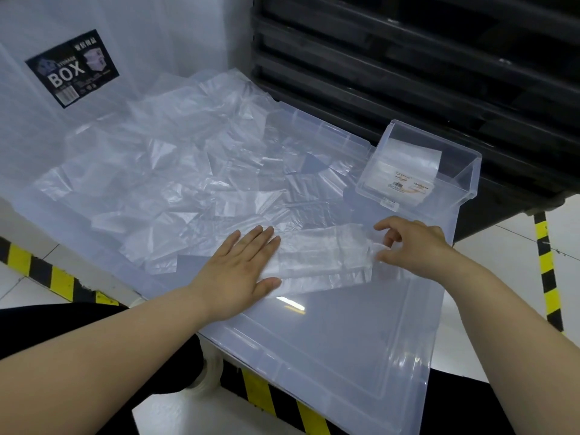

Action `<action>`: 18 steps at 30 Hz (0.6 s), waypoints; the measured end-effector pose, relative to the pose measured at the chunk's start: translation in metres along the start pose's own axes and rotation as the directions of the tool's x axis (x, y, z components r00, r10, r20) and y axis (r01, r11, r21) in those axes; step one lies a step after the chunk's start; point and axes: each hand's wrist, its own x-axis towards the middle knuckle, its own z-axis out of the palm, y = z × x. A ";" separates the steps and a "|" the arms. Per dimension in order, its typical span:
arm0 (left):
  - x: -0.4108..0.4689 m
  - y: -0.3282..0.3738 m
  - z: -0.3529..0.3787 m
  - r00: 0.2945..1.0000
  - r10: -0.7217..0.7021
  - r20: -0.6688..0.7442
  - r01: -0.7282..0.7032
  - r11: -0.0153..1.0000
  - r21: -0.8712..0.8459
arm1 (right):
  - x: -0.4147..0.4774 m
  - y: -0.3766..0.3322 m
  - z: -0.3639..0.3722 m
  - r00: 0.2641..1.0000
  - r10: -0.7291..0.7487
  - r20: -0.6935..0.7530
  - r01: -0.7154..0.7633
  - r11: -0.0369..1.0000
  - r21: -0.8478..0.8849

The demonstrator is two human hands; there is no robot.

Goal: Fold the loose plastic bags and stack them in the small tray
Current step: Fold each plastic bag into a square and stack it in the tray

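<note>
head view. far left, upper corner: a clear storage box (103, 29) with a black label (72, 67) reading "box" stands behind the work surface. on the floor below it runs yellow-and-black hazard tape (44, 271).

the work surface is a large translucent lid (345, 346) lying flat in front of you. loose plastic bags (188, 171) lie in a crumpled, overlapping heap over its left and far part, up against the storage box.

your left hand (238, 271) lies palm down, fingers straight and close together, thumb out to the side. it presses the left end of one bag (323, 259) onto the lid. that bag lies as a flattened strip at the near edge of the heap, running between your two hands.

your right hand (414, 243) is at the strip's right end, with thumb and curled fingers pinching its edge.

small tray (464, 180): clear and open-topped. it sits on the lid's far right corner, just beyond your right hand and apart from it. folded bags (408, 161) lie flat in a stack inside; their count cannot be told.

behind and right of the tray are stacked black crates (439, 73). a second strip of hazard tape runs down the floor at far right.
</note>
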 end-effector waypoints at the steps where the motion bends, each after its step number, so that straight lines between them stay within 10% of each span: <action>1: 0.000 0.000 0.000 1.000 -0.001 -0.001 0.001 1.000 -0.003 | 0.001 0.001 0.000 1.000 0.006 0.001 -0.006 1.000 0.021; 10: -0.001 -0.001 0.002 0.999 0.017 -0.050 -0.020 0.998 -0.053 | 0.001 0.008 -0.008 0.946 0.163 -0.282 -0.201 0.973 -0.112; 14: 0.000 0.002 0.001 0.998 -0.003 -0.067 -0.001 0.998 -0.058 | -0.008 -0.033 0.027 0.871 -0.160 -0.464 0.111 0.985 -0.131; 18: 0.001 0.001 0.000 0.997 0.028 -0.069 -0.026 0.999 0.024 | -0.019 -0.066 0.082 0.832 -0.487 -0.264 0.420 0.866 -0.272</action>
